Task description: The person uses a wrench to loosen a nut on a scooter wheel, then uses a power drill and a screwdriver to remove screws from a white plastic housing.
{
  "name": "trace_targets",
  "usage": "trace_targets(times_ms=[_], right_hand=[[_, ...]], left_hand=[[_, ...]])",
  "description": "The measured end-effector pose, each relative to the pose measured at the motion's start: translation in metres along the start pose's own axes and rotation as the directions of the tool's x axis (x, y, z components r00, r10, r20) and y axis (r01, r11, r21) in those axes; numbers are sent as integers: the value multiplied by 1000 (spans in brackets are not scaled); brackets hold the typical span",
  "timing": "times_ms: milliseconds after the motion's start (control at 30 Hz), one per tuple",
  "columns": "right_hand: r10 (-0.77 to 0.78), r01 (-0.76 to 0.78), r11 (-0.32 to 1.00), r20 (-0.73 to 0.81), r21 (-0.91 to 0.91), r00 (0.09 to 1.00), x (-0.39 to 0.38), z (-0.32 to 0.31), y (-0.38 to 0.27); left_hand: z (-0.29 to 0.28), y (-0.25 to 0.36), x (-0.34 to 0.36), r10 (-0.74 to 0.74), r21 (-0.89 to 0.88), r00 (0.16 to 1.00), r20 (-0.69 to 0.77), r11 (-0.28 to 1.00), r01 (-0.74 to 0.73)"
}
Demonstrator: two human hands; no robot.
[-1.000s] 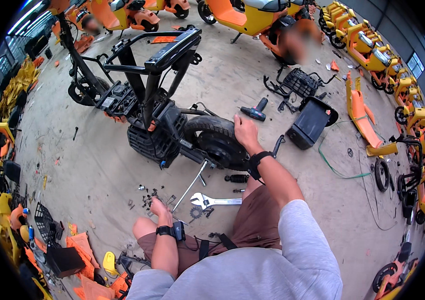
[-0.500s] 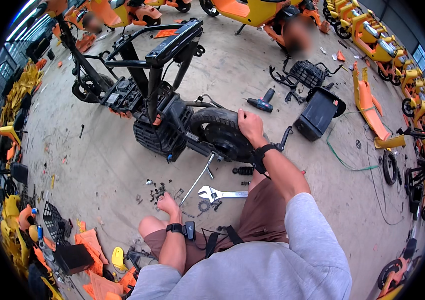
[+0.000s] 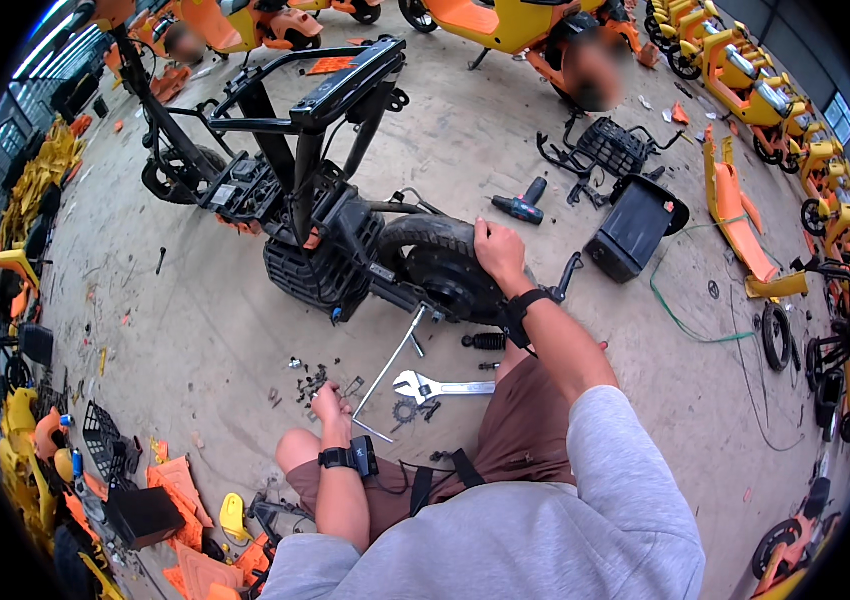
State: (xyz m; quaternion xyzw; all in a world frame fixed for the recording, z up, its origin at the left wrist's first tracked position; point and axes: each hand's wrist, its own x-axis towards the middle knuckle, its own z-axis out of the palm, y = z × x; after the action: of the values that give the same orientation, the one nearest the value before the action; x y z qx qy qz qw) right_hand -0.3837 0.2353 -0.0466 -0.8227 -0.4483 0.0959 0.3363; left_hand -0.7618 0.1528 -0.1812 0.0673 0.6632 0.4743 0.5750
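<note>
A concrete workshop floor (image 3: 195,330) spreads out below us in the head view, ringed with orange and yellow scooter bodies and littered with loose parts. At its middle lies our landmark, a stripped black scooter frame (image 3: 295,190), its rear tire (image 3: 440,265) toward us.

Our right hand (image 3: 497,252) sits on top of that tire, palm down, fingers spread wide and curled over the tread, the arm stretched nearly straight from the shoulder with a dark band at the wrist. Our left hand (image 3: 330,405) is down on the floor on the near side of the tire and to its left, fingers pinched narrow at a scatter of small screws and bits (image 3: 310,382); we cannot tell whether it holds one.

Between the two hands a long metal rod (image 3: 390,365) runs on a slant from under the tire down toward the left hand, which is the nearer of the two to it. Just right of the rod's lower end lies an adjustable wrench (image 3: 440,386), its long axis running left to right, jaw end toward the left hand.

Beyond the tire, well apart, rest a cordless drill (image 3: 518,207) and a black bin (image 3: 633,228).
</note>
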Motion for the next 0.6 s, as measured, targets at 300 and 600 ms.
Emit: trace_targets(times_ms=[300,600], right_hand=[[-18,18,1000,-13,3,1000,1,0,0],[-18,18,1000,1,8,1000,-1,-3,-2]], left_hand=[[-15,-3,11,-138,-246,984,113,955,162],[-12,-16,4,215,10,976,21,977,-215]])
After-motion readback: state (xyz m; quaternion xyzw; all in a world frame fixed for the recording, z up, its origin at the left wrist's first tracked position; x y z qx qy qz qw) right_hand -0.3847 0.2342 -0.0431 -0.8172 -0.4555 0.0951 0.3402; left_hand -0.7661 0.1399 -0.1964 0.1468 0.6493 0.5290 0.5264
